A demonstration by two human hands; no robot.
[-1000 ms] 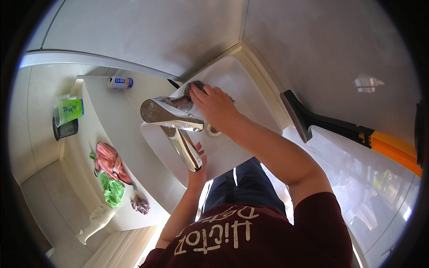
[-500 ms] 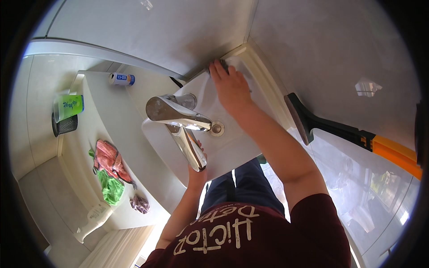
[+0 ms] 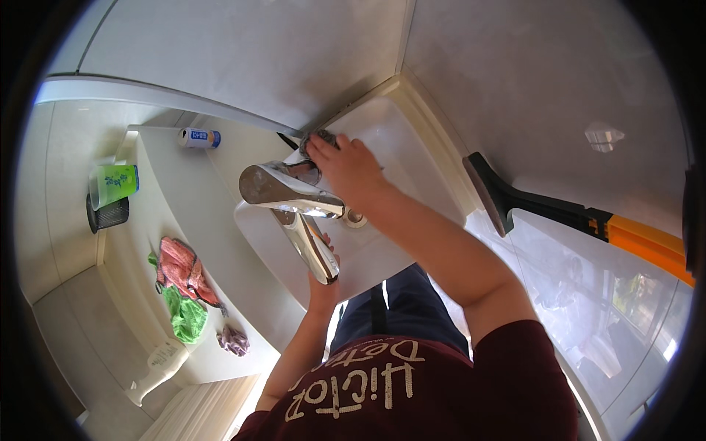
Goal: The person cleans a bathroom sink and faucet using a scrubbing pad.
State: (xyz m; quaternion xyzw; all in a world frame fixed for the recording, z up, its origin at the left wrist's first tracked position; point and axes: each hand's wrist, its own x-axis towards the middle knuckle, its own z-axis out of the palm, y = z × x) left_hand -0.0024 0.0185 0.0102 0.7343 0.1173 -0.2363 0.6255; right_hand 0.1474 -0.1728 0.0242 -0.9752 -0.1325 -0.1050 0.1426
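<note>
My right hand is closed over a grey scouring pad, with its fingers pressing the pad to the far rim of the white sink. The pad is beside the base of the chrome faucet. My left hand is low in the basin, behind the faucet's long chrome front part. Only a few of its fingertips and the wrist show, so its grip is hidden. The drain lies partly behind the faucet and my right forearm.
A squeegee with an orange handle juts in at the right. On the left ledge are a can, a green container, a black mesh holder, a pink cloth, a green cloth and a crumpled purple cloth.
My right hand has moved the scouring pad left along the sink's far edge, from the back corner to the faucet base. My left hand stays nearly where it was.
</note>
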